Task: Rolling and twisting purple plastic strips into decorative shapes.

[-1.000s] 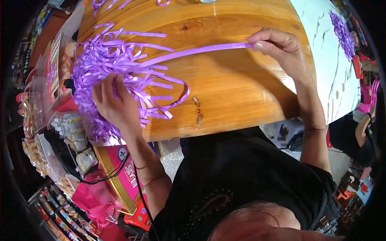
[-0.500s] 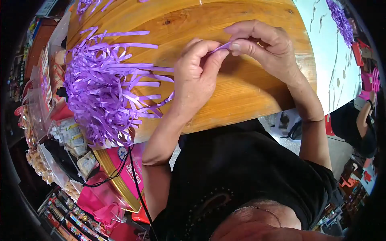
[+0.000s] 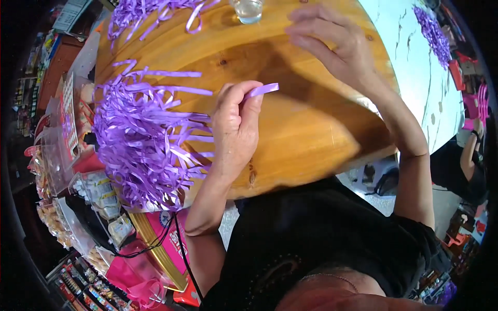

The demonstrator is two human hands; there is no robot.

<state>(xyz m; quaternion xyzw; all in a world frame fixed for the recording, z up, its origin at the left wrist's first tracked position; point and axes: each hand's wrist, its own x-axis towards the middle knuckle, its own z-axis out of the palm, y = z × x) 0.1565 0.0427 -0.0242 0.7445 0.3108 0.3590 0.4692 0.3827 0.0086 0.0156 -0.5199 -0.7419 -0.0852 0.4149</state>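
- A left hand (image 3: 236,127) pinched a narrow purple ribbon (image 3: 268,88) between thumb and curled forefinger, its short end jutting right above a wooden tabletop (image 3: 301,140).
- The right hand (image 3: 340,52), slightly blurred, hovered over the table's far right part, thumb and fingers parted, well apart from the ribbon.
- A tangled heap of purple ribbons (image 3: 148,142) lay at the table's left side, just beside the left hand, loose ends pointing right.
- Another purple bunch (image 3: 137,18) lay at the far left, near a clear cup (image 3: 248,10).
- On the right, a white, dark-veined surface (image 3: 423,98) held a third purple cluster (image 3: 433,37); a person in black (image 3: 456,168) appeared beyond.
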